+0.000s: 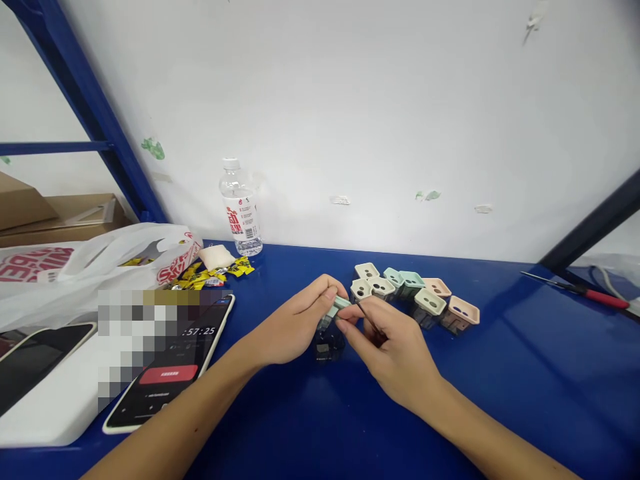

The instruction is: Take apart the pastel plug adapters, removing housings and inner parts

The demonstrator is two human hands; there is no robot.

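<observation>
In front of me, my left hand (pixel 300 317) is closed around a small pale green pencil sharpener top (pixel 340 305). My right hand (pixel 393 350) pinches at the same piece from the right with thumb and index finger. A thin dark sliver shows along that index finger; I cannot make out what it is. Just under the fingers is a dark see-through container (pixel 327 348), partly covered by the left hand. Beyond the right hand stands a group of two-hole pencil sharpeners with dark clear bodies, among them a cream one (pixel 431 302), a green one (pixel 411 280) and a pink one (pixel 463 312).
A red-handled screwdriver (pixel 605 298) lies at the right near a dark post. At the left are a phone (pixel 173 363), a white box (pixel 55 400), yellow packets (pixel 235 268) and a plastic bag (pixel 115 253). A water bottle (pixel 241 210) stands by the wall.
</observation>
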